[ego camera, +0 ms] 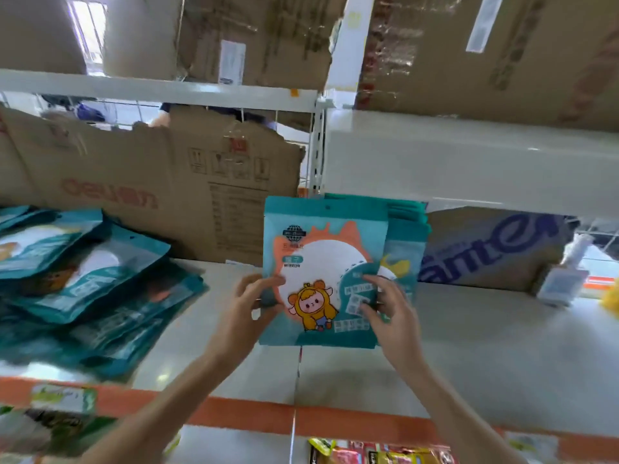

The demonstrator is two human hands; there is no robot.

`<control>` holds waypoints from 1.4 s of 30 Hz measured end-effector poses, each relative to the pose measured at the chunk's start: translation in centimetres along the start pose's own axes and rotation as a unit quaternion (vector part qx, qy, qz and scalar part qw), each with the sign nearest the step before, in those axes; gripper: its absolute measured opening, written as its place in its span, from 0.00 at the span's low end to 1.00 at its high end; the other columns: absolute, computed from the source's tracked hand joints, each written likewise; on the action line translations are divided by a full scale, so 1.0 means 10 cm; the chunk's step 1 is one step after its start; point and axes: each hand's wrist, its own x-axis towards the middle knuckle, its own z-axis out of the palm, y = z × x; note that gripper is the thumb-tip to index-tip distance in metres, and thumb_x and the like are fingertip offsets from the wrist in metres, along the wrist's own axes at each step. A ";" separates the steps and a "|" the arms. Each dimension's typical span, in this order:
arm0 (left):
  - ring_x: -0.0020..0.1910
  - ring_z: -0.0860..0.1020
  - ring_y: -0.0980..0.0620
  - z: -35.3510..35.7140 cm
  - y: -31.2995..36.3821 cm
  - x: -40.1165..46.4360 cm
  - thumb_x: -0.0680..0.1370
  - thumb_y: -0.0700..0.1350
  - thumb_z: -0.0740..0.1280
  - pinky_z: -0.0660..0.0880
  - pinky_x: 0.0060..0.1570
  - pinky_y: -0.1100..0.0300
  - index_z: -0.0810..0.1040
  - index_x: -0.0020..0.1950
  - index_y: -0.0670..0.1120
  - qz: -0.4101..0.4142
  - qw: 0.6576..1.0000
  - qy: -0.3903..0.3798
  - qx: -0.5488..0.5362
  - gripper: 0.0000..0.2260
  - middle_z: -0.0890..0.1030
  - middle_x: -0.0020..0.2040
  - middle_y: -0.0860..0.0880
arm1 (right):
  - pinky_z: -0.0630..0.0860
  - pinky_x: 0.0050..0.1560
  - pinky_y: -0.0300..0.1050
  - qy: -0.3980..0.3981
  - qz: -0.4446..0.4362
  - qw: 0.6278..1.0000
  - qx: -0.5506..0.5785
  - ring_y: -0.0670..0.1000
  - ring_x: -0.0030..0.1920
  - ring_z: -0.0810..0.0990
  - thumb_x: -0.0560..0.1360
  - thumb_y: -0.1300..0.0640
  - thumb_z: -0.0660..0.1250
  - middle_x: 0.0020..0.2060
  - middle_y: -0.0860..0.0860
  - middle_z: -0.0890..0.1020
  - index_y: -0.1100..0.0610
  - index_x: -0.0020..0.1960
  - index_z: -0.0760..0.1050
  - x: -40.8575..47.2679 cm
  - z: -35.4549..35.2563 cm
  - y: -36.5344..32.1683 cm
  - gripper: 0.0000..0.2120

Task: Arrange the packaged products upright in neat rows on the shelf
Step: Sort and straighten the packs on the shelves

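A teal mirror packet [323,249] with an orange ring and a cartoon figure stands upright on the white shelf [469,346], at the front of a row of like packets [407,226]. My left hand [249,309] grips its lower left edge, thumb on the front. On the lower right my right hand [388,308] holds it, fingers curled over the front. To the left, a loose pile of several teal packets [83,286] lies flat on the shelf.
A torn brown carton [150,182] stands behind the pile and a printed carton [492,249] lies at the back right. More cartons fill the upper shelves. The shelf's front edge is orange [335,416], with snack packs [378,455] below.
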 end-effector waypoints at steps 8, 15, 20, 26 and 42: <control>0.51 0.75 0.50 0.69 0.04 0.07 0.72 0.31 0.69 0.74 0.47 0.75 0.74 0.58 0.51 0.014 0.999 -0.026 0.013 0.20 0.66 0.60 0.48 | 0.77 0.51 0.35 0.086 0.027 0.992 -0.090 0.51 0.54 0.75 0.70 0.73 0.68 0.55 0.49 0.70 0.55 0.61 0.73 -0.15 -0.30 0.31 0.24; 0.59 0.70 0.52 1.04 -0.11 0.06 0.70 0.34 0.73 0.77 0.53 0.62 0.73 0.64 0.46 0.039 0.998 -0.040 0.033 0.24 0.64 0.65 0.44 | 0.75 0.42 0.28 0.118 0.127 0.982 -0.074 0.46 0.56 0.72 0.74 0.70 0.64 0.58 0.48 0.68 0.55 0.63 0.71 -0.20 -0.23 0.44 0.20; 0.60 0.68 0.54 1.14 -0.20 0.08 0.72 0.38 0.71 0.74 0.57 0.66 0.69 0.67 0.51 0.032 0.999 -0.019 0.028 0.25 0.62 0.67 0.47 | 0.76 0.55 0.43 0.140 0.118 0.977 -0.108 0.50 0.60 0.71 0.75 0.69 0.64 0.60 0.49 0.67 0.55 0.66 0.70 -0.17 -0.15 0.58 0.21; 0.63 0.70 0.41 1.21 -0.42 0.05 0.72 0.42 0.71 0.76 0.56 0.46 0.63 0.69 0.56 0.074 0.992 -0.020 0.099 0.29 0.64 0.68 0.42 | 0.74 0.59 0.48 0.139 0.053 0.976 -0.162 0.51 0.65 0.67 0.76 0.68 0.63 0.67 0.60 0.68 0.57 0.68 0.69 -0.19 -0.13 0.72 0.22; 0.71 0.58 0.43 1.22 -0.41 0.01 0.75 0.59 0.59 0.55 0.69 0.41 0.61 0.72 0.47 0.156 0.949 -0.014 0.275 0.29 0.59 0.72 0.43 | 0.64 0.64 0.60 0.104 0.006 0.951 -0.293 0.62 0.69 0.62 0.62 0.68 0.76 0.71 0.57 0.59 0.48 0.70 0.58 -0.25 -0.08 0.74 0.44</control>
